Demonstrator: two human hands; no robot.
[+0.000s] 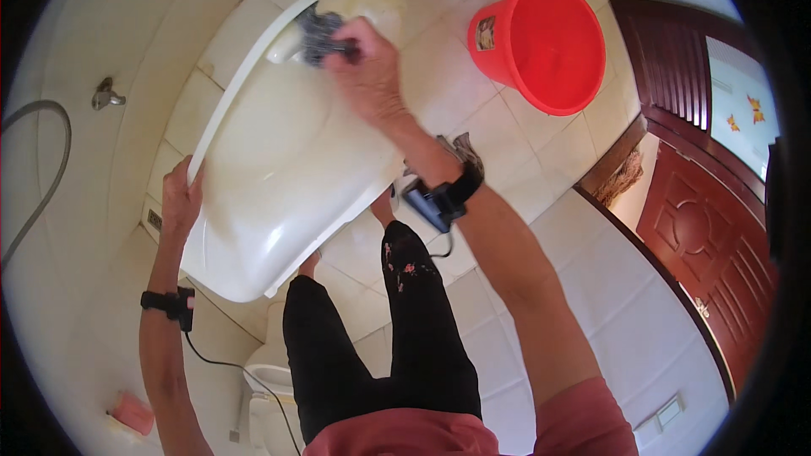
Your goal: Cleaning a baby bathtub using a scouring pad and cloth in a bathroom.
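A white plastic bathtub, small and portable, is tilted on its side in front of me with its hollow facing right. My left hand is closed over the tub's rim at the lower left. Near the far end, my right hand grips a scrub brush by its short dark handle. Its grey bristly head lies against the tub's inner wall, and hand and brush are slightly blurred. A dark wrist device is strapped to my right arm, and a similar one to my left.
A red bucket stands on the tiled floor at the far right. My legs are close to the tub's near side. Near my left arm are a toilet and a loose cable. A wall tap, a grey hose and a red-brown door flank the room.
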